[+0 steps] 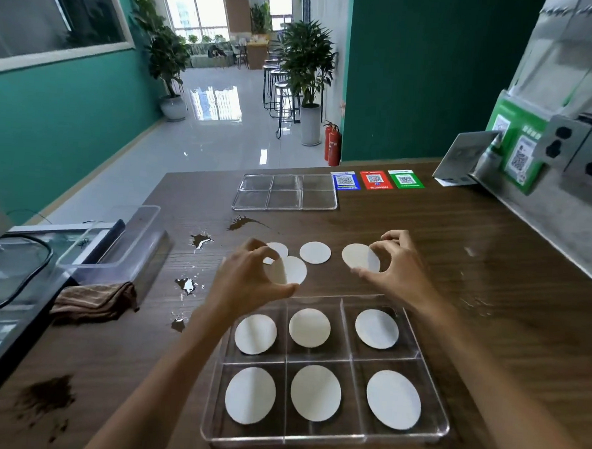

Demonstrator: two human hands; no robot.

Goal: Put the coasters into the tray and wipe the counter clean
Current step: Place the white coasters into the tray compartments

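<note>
A clear six-compartment tray [346, 357] sits near me on the wooden counter, one white round coaster in each compartment. My left hand [247, 280] pinches a white coaster [290, 270] just beyond the tray's far left corner. My right hand [393, 263] pinches another coaster [358, 256] at its edge, beyond the tray's far right. Two more coasters lie flat on the counter: one [315, 252] between my hands, one [278, 249] partly hidden behind my left fingers.
A second, empty clear tray [286, 193] lies farther back. Dark liquid splashes [243, 223] and puddles [186, 284] dot the counter's left part, with brown powder [47, 396] near left. A brown cloth [95, 301] lies at the left edge. QR cards [375, 180] sit at the back.
</note>
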